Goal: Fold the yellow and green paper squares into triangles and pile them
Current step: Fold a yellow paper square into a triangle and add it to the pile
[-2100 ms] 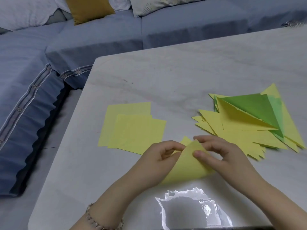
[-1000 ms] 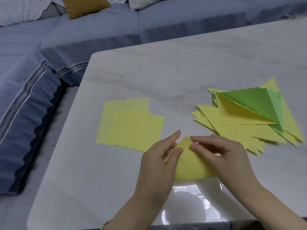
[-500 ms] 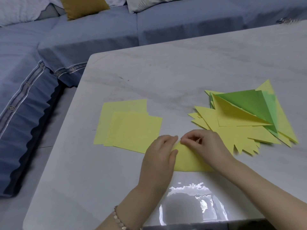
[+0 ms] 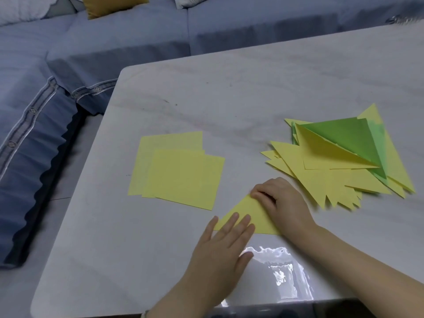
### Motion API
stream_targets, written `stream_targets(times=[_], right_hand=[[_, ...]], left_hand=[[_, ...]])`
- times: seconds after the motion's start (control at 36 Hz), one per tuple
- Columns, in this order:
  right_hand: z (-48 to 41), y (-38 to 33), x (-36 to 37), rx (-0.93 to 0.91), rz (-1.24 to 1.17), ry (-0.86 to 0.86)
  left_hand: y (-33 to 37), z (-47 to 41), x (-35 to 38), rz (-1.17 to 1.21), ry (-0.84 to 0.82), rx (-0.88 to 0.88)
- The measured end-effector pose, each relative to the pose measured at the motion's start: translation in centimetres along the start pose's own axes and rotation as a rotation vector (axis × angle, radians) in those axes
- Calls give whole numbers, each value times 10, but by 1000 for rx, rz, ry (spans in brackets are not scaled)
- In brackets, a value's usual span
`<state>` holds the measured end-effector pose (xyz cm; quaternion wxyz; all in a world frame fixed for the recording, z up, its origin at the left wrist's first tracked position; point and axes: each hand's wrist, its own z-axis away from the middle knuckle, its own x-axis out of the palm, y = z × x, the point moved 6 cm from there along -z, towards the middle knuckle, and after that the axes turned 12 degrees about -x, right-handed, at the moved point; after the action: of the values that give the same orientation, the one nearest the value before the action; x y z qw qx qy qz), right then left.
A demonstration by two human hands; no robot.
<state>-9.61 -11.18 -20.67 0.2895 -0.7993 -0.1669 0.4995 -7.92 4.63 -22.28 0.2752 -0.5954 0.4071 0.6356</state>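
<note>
Pressing the yellow triangle [image 4: 258, 214] flat at the desk's [image 4: 229, 99] near edge, left grip [image 4: 220, 251] straight-fingered, right grip [image 4: 282, 203] bent over the apex (whether it pinches cannot be told), calls for keeping corners matched while creasing firmly along the fold.

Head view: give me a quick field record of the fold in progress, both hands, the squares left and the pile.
paper in work: yellow triangle, folded, flat on the table
left hand: straight fingers pressing its lower left part
right hand: fingers curled at its top corner; pinch or press unclear
unfolded squares: at least three, yellow, overlapping, left of the hands
pile: yellow and green triangles, fanned, on the right
</note>
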Motion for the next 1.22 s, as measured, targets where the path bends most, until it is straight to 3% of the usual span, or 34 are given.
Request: stream_targets(times=[0.19, 0.42, 0.53, 0.64, 0.72, 0.89, 1.22], right_hand=[[1, 3, 1, 6, 0, 12], [2, 5, 3, -1, 1, 31], [2, 2, 2, -30, 39, 51], [6, -2, -3, -33, 72, 105], [22, -19, -7, -101, 148, 97], [74, -36, -3, -329, 269, -198], [102, -11, -61, -184, 449, -89]], left_hand=[[-39, 19, -12, -80, 20, -46], [-32, 4, -43, 117, 388, -119], [-5, -13, -22, 117, 137, 62], [0, -13, 6, -16, -45, -5], [0, -12, 7, -39, -33, -6], [0, -11, 7, -21, -33, -9], [0, -12, 8, 6, -64, -35]])
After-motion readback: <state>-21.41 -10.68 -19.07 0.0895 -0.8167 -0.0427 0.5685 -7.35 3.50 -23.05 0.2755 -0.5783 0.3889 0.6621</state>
